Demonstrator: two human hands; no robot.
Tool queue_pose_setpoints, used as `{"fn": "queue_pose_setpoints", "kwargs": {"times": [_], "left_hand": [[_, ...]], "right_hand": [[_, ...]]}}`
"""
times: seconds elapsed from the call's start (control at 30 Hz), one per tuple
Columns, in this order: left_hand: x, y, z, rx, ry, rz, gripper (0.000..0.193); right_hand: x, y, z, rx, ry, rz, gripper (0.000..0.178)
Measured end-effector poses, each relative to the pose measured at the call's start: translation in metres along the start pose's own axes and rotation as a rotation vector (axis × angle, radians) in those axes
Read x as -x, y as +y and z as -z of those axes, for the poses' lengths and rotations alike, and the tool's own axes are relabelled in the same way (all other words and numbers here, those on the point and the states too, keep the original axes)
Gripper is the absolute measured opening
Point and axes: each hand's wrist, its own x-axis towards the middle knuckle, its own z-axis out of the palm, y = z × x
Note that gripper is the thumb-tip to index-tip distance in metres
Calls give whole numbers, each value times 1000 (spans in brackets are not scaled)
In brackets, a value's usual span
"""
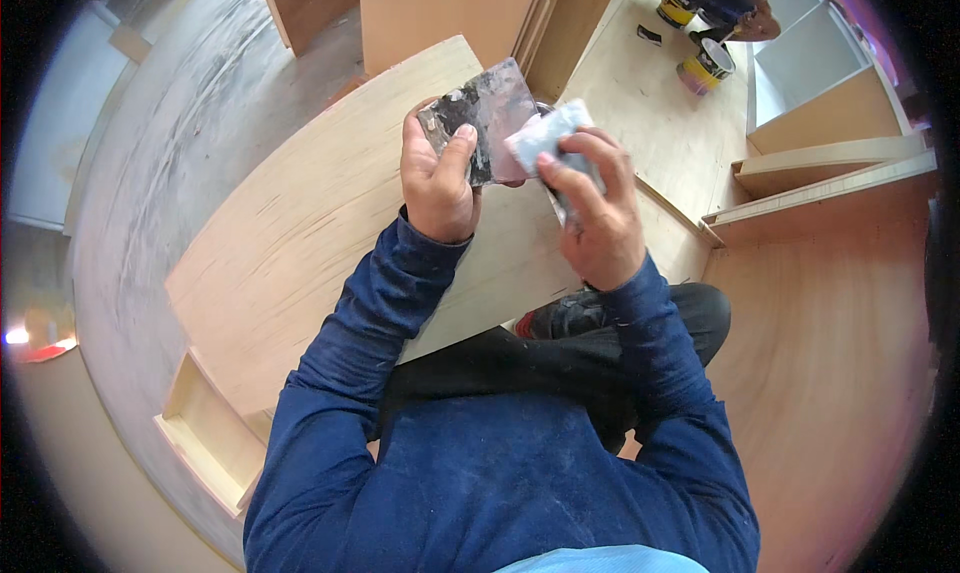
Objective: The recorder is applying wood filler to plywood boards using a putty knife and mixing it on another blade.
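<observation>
Above a pale wooden panel (pixel 330 213), my left hand (pixel 440 178) grips a square flat plate (pixel 505 98) smeared with black and pinkish-grey paste. Its thumb lies on top, and the other fingers are mostly hidden underneath. My right hand (pixel 605 208) is closed on a whitish flat piece (pixel 550 133), pinched between thumb and fingers. That piece meets or overlaps the plate's right edge; whether they touch I cannot tell. Its lower part, greyish, is partly covered by my fingers, so its exact kind is unclear.
The panel spreads before my crossed legs (pixel 540 363). At the lower left is an open wooden box frame (pixel 215 438). Cabinet boards (pixel 440 18) stand ahead. Another person (pixel 725 3) is at the far right, beside a yellow-and-black can (pixel 707 70). A wooden cabinet (pixel 820 313) lies to my right.
</observation>
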Motion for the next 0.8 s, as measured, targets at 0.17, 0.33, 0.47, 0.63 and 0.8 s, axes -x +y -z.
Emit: {"fn": "queue_pose_setpoints", "kwargs": {"times": [0.17,0.33,0.47,0.63,0.8], "left_hand": [[3,-7,-3,-297,121,-214,37],[7,-9,-1,-421,99,-296,38],[-11,-2,22,-743,220,-478,38],[-28,7,31,-50,289,-198,33],[-21,-2,30,-20,279,-139,34]], "right_hand": [[-3,5,39,264,-126,-251,57],[-13,-14,27,287,-103,-56,56],[-13,-1,40,131,-284,-40,55],[25,21,32,-477,-174,-318,45],[55,28,10,-525,-92,-212,51]]}}
